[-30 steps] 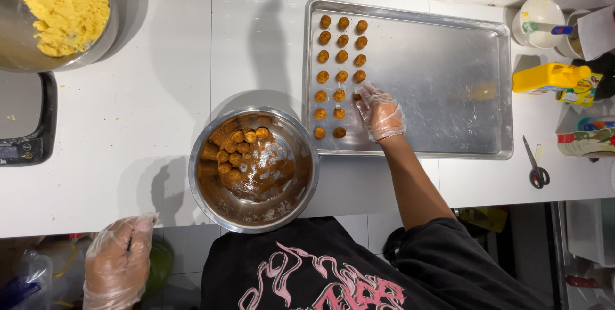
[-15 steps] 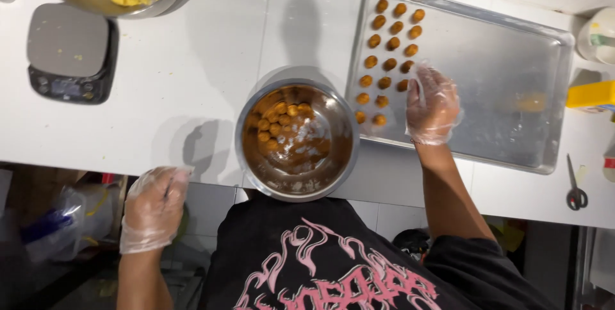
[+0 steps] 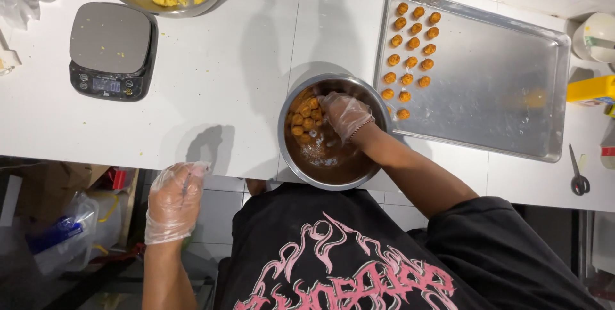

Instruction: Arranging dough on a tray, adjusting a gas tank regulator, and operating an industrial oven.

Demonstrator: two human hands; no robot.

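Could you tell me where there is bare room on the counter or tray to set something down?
Free: the white counter between the scale and the steel bowl, and the baking tray right of its orange balls. Crowded: the bowl holding the right hand, and the far right edge.

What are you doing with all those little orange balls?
A person in clear gloves is reaching their right hand into a steel bowl of small orange balls sitting in brown liquid. More balls sit in neat rows on a metal baking tray. The left hand hangs off the counter edge, holding nothing.
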